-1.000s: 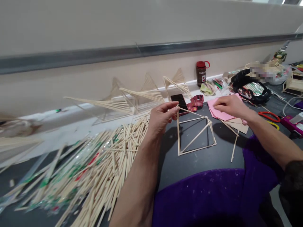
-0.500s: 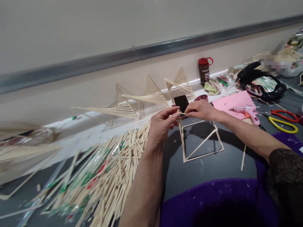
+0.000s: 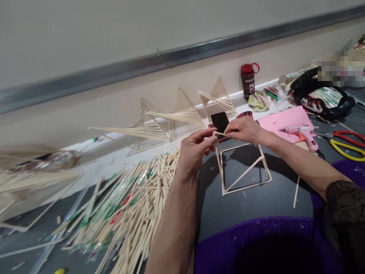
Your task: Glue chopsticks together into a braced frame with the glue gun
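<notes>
A frame of thin wooden sticks (image 3: 245,171) stands on the dark table, a square base with an upright and diagonals. My left hand (image 3: 195,150) pinches the top of the upright at the frame's near-left corner. My right hand (image 3: 245,129) reaches across from the right and pinches a stick at that same top joint, fingertips almost touching the left hand's. A black phone (image 3: 220,121) lies just behind both hands.
A big heap of loose wooden sticks (image 3: 128,209) covers the table to the left. Finished stick structures (image 3: 171,120) line the wall. A pink mat (image 3: 288,120) with a pink glue gun (image 3: 303,133), scissors (image 3: 346,142), a brown jar (image 3: 248,80) and a black headset (image 3: 322,95) lie right.
My right hand left the pink mat and came over to the frame's top joint, where it now pinches beside my left hand. The view shifted slightly left.
</notes>
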{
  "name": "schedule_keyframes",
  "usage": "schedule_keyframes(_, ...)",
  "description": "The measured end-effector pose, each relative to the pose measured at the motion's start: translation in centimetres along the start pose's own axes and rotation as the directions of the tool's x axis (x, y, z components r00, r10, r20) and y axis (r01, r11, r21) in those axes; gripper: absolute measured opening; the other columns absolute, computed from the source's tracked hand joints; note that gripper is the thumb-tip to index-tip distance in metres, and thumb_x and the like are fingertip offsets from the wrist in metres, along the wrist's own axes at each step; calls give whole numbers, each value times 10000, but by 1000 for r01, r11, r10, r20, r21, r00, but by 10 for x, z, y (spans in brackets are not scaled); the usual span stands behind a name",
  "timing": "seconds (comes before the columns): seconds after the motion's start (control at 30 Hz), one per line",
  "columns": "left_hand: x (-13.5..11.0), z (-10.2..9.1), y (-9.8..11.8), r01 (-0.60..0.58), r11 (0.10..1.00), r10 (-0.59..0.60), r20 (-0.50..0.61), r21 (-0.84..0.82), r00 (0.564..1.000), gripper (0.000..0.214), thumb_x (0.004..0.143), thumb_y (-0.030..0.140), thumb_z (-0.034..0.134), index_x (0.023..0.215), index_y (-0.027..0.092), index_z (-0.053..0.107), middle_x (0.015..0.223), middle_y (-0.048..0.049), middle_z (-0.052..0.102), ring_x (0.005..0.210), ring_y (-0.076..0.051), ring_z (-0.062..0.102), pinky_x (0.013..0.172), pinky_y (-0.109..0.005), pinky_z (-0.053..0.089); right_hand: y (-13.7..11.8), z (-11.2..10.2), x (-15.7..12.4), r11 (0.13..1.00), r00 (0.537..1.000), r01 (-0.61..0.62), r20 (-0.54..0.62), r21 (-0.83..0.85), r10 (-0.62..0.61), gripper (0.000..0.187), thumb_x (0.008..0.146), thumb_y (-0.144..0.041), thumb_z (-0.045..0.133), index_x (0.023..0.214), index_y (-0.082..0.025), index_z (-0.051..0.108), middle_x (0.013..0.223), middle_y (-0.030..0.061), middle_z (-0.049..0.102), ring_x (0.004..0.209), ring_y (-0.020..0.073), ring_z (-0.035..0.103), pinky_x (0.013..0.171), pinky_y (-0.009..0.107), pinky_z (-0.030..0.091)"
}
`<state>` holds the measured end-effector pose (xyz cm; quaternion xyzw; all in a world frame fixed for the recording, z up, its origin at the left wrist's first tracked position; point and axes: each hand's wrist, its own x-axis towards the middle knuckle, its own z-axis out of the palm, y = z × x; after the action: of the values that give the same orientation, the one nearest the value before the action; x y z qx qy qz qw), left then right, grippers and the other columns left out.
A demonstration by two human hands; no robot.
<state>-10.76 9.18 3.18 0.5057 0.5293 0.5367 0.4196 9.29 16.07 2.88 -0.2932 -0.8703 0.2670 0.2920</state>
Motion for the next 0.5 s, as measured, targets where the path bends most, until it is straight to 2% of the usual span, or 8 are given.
schedule_keyframes(0.17, 2, -1, 0, -1, 1000, 0, -18, -18, 1000, 293, 556, 349, 914, 800, 203, 844, 606, 1, 694, 453, -96, 511, 438, -225, 289, 1, 3, 2, 1000, 1000, 25, 13, -1, -25, 166, 915, -156, 684, 881, -184, 844, 894, 27, 784, 820, 137, 659, 742, 262, 405)
schedule_keyframes(0.5, 3, -4, -3, -9, 1000, 8, -26, -26, 1000, 288, 547, 350, 913, 790, 208, 852, 565, -1, 683, 436, -95, 508, 419, -209, 291, -9, -1, 2, 998, 998, -49, 41, -37, 50, 161, 920, -95, 709, 945, -140, 861, 885, 52, 790, 800, 120, 646, 717, 253, 382)
